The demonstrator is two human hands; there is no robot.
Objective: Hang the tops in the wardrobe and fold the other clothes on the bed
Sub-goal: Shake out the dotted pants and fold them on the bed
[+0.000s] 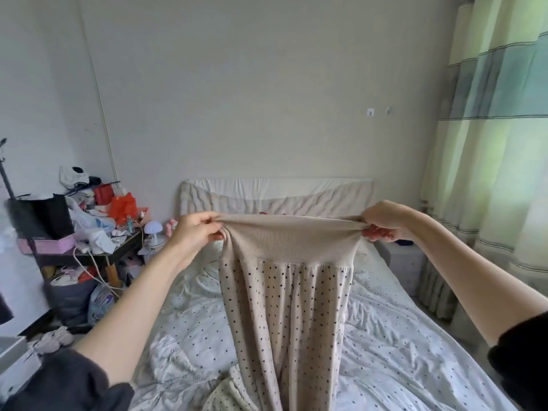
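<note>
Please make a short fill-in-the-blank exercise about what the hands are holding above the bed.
1. The left hand and right hand stretch the plain ribbed ______ of the beige trousers.
2. The trousers' fabric is printed with dark ______.
3. The trousers hang over the ______, which has a white spotted cover.

Missing words: waistband; dots; bed

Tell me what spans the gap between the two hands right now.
In the head view, the beige ribbed waistband of the polka-dot trousers, stretched taut between left hand and right hand.
</note>
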